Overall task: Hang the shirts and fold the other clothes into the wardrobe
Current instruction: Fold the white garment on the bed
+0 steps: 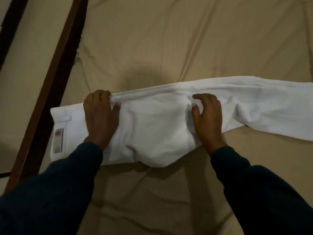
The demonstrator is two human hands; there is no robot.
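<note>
White trousers [169, 119] lying across the bed sheet [169, 39] — both hands working the far seam.

Waistband end is lying near the sheet's left edge by the wooden bed frame [50, 82]; legs are running off toward the right edge. Left hand [100, 116] is pinching the far folded edge between curled fingers and thumb — right hand [208, 114] is pinching a bunch of cloth mid-garment, palms resting on the fabric.

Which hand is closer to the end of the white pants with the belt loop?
The left hand. It pinches the white pants beside the belt loop end, near the bed's wooden rail; the right hand grips farther along the legs.
</note>
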